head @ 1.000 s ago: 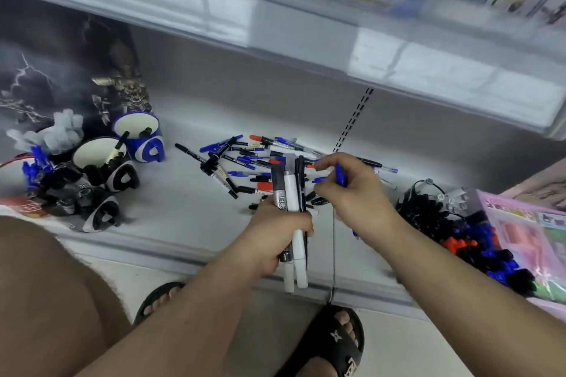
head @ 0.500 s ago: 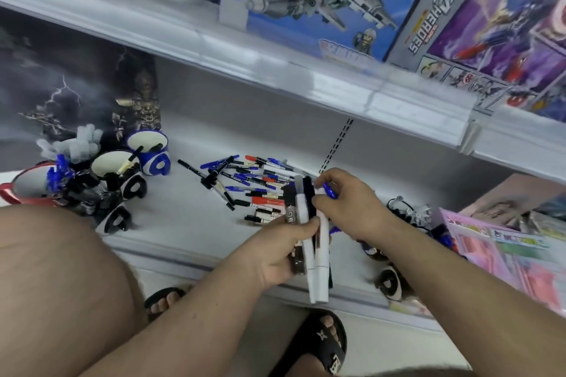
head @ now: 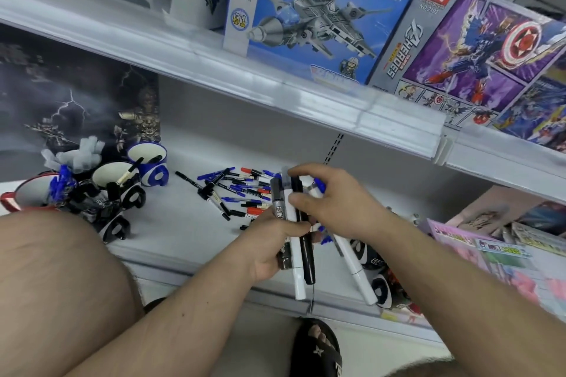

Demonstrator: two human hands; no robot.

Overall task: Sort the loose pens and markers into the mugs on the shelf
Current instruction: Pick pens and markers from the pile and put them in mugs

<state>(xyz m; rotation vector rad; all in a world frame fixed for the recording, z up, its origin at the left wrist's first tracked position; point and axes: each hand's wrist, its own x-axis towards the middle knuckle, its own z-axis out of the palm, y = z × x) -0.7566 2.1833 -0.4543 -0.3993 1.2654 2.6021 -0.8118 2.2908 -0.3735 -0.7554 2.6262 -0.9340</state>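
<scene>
My left hand (head: 275, 242) grips a bundle of thick markers (head: 301, 257), white, grey and black, held upright over the shelf's front edge. My right hand (head: 333, 202) holds a white marker with a blue cap (head: 352, 269) against that bundle, fingers curled over the markers' tops. Behind the hands, a pile of loose pens (head: 239, 190) in blue, red and black lies on the white shelf (head: 171, 223). At the left stand several mugs: a blue one (head: 150, 162) and a black-and-white one (head: 116, 176) with a few pens, and a red one (head: 18, 196).
Toy boxes (head: 321, 9) fill the upper shelf, whose front rail (head: 275, 86) hangs over the work area. More black-and-white mugs (head: 379, 281) sit at the shelf front under my right arm. Pink packages (head: 490, 260) lie at the right. My knee (head: 61, 269) and sandalled foot (head: 318, 349) are below.
The view has tilted up, showing the upper shelf. My right hand has brought a white, blue-capped marker to the bundle in my left hand, which has stayed near the shelf's front edge.
</scene>
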